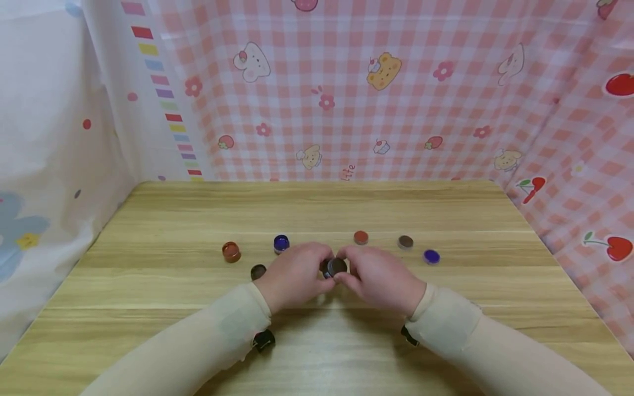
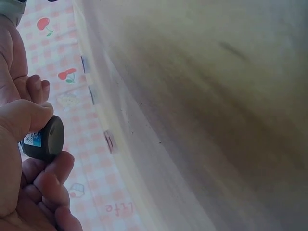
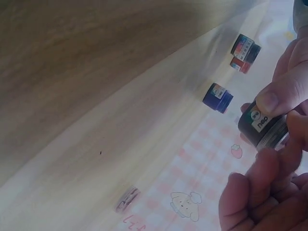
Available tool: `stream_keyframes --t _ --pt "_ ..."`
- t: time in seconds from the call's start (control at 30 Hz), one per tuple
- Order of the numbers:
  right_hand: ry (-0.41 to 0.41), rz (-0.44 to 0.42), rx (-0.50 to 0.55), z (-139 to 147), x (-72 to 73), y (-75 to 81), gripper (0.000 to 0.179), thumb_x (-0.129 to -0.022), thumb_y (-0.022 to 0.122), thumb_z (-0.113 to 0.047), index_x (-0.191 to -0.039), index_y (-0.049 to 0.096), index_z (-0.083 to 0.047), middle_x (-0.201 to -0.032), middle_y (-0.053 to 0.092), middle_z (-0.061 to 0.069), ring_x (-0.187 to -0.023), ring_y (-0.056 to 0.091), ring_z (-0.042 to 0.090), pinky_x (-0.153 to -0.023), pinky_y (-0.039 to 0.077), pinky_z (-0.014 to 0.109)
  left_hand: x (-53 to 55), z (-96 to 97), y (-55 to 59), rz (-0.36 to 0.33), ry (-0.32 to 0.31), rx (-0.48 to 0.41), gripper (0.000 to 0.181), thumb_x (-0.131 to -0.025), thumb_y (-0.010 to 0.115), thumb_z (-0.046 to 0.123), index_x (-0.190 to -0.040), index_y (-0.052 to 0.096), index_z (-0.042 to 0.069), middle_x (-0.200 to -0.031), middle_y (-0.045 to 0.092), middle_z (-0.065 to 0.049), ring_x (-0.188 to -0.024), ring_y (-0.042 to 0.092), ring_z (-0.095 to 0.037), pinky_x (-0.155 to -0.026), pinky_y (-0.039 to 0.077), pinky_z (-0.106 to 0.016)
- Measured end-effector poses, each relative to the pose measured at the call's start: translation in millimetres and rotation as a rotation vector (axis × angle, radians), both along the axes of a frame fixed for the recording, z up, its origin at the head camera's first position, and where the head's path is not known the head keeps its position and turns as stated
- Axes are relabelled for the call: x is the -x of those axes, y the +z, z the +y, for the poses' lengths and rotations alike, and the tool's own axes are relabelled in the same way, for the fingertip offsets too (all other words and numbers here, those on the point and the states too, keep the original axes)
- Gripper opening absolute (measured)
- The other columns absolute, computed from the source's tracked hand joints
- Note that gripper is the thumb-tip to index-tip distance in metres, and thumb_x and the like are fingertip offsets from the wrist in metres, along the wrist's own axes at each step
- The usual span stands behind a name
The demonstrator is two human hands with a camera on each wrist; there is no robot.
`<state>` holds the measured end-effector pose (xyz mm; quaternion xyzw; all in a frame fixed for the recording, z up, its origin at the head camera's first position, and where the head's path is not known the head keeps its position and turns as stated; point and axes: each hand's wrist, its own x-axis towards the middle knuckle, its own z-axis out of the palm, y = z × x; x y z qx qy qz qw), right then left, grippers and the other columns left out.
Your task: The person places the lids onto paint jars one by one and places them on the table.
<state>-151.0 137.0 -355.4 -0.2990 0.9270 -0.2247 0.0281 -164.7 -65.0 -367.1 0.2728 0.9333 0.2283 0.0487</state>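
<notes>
Near the middle of the table, my left hand (image 1: pixel 297 275) grips a small dark paint jar (image 3: pixel 254 122) with a printed label, its thumb pressed on the side. The fingers and thumb of my right hand (image 1: pixel 381 278) pinch the jar's round lid end (image 1: pixel 338 266). Both hands meet at the jar, which is tilted on its side above the table. Whether the lid is fully seated or loose, I cannot tell. Beside the left hand stand an uncovered orange-red paint jar (image 1: pixel 230 252), a blue-purple one (image 1: pixel 281 243) and a dark brown one (image 1: pixel 258 271), partly hidden by that hand.
Beyond the right hand lie an orange-red lid (image 1: pixel 360 237), a brown lid (image 1: pixel 405 242) and a purple lid (image 1: pixel 431 256). Below the sleeves, black wrist devices (image 1: pixel 264 341) show. A pink checked cloth (image 1: pixel 317 121) hangs behind the wooden table (image 1: pixel 317 209).
</notes>
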Motion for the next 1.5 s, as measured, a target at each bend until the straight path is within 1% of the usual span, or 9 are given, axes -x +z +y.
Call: stream_keyframes --t 0.23,0.43,0.7,0.9,0.97,1.1,1.2,1.33,1.5 --pt "-0.011 -0.080 0.051 7.5 2.5 2.8 0.042 -0.101 0.071 -0.027 -0.132 0.065 0.001 -0.074 0.060 -0.007 -0.061 0.051 0.005 -0.058 0.045 0.024 1.2 0.3 -1.8 -0.009 0.000 0.023 0.020 -0.095 0.077 0.035 -0.106 0.071 0.019 -0.095 0.069 0.009 -0.084 0.062 -0.009 -0.080 0.053 -0.031" --pt "-0.043 -0.043 0.075 19.4 6.5 7.1 0.040 -0.103 0.069 -0.023 -0.133 0.065 0.004 -0.072 0.062 -0.005 -0.060 0.051 0.004 -0.058 0.046 0.024 3.8 1.2 -3.6 -0.047 0.037 0.022 0.027 -0.096 0.077 0.036 -0.117 0.073 0.018 -0.103 0.074 0.009 -0.087 0.065 -0.007 -0.083 0.056 -0.033" --pt "-0.187 -0.098 0.033 34.1 12.6 10.1 0.039 -0.104 0.067 -0.026 -0.138 0.066 -0.007 -0.068 0.058 -0.004 -0.057 0.050 0.010 -0.055 0.043 0.028 8.6 4.3 -2.5 -0.066 0.094 0.066 0.030 -0.097 0.076 0.036 -0.119 0.070 0.017 -0.103 0.075 0.005 -0.089 0.068 -0.011 -0.083 0.058 -0.035" --pt "-0.232 -0.083 -0.005 45.4 20.6 5.5 0.041 -0.104 0.067 -0.027 -0.136 0.065 -0.001 -0.071 0.059 -0.002 -0.061 0.051 0.013 -0.060 0.044 0.031 17.5 9.3 0.0 -0.086 0.147 0.133 0.033 -0.098 0.075 0.038 -0.120 0.066 0.016 -0.103 0.073 0.002 -0.087 0.065 -0.014 -0.083 0.056 -0.036" --pt "-0.241 -0.072 -0.019 49.9 23.2 3.5 0.042 -0.104 0.067 -0.026 -0.136 0.065 0.000 -0.073 0.060 -0.001 -0.063 0.052 0.013 -0.063 0.045 0.032 22.0 10.8 0.0 -0.080 0.159 0.153 0.030 -0.098 0.075 0.038 -0.117 0.066 0.016 -0.102 0.072 0.003 -0.086 0.064 -0.014 -0.083 0.055 -0.035" --pt "-0.252 -0.041 -0.026 59.4 27.9 0.6 0.040 -0.103 0.068 -0.024 -0.132 0.066 0.003 -0.076 0.061 0.000 -0.066 0.052 0.015 -0.067 0.044 0.032 30.2 12.0 0.1 -0.039 0.150 0.209 0.025 -0.097 0.076 0.037 -0.109 0.068 0.017 -0.095 0.069 0.003 -0.084 0.063 -0.017 -0.079 0.052 -0.035" --pt "-0.251 -0.029 -0.024 64.9 30.6 -0.3 0.039 -0.103 0.068 -0.024 -0.130 0.067 0.004 -0.079 0.062 0.002 -0.069 0.053 0.015 -0.069 0.045 0.033 34.6 12.0 0.0 0.015 0.148 0.272 0.030 -0.095 0.078 0.040 -0.112 0.071 0.016 -0.096 0.067 0.001 -0.088 0.060 -0.019 -0.083 0.051 -0.039" --pt "-0.259 -0.046 -0.041 70.7 32.1 0.0 0.040 -0.103 0.066 -0.025 -0.131 0.066 0.004 -0.084 0.064 0.002 -0.073 0.055 0.016 -0.072 0.047 0.034 40.0 11.9 -2.4 0.059 0.170 0.330 0.038 -0.093 0.079 0.045 -0.119 0.074 0.018 -0.108 0.064 -0.003 -0.099 0.055 -0.024 -0.092 0.045 -0.044" --pt "-0.276 -0.072 -0.058 76.3 32.0 1.5 0.039 -0.104 0.065 -0.026 -0.131 0.066 0.003 -0.086 0.065 0.003 -0.074 0.055 0.016 -0.072 0.048 0.035 44.5 12.6 -5.2 0.048 0.188 0.359 0.042 -0.092 0.079 0.047 -0.123 0.074 0.020 -0.126 0.061 -0.007 -0.115 0.050 -0.030 -0.100 0.037 -0.047"
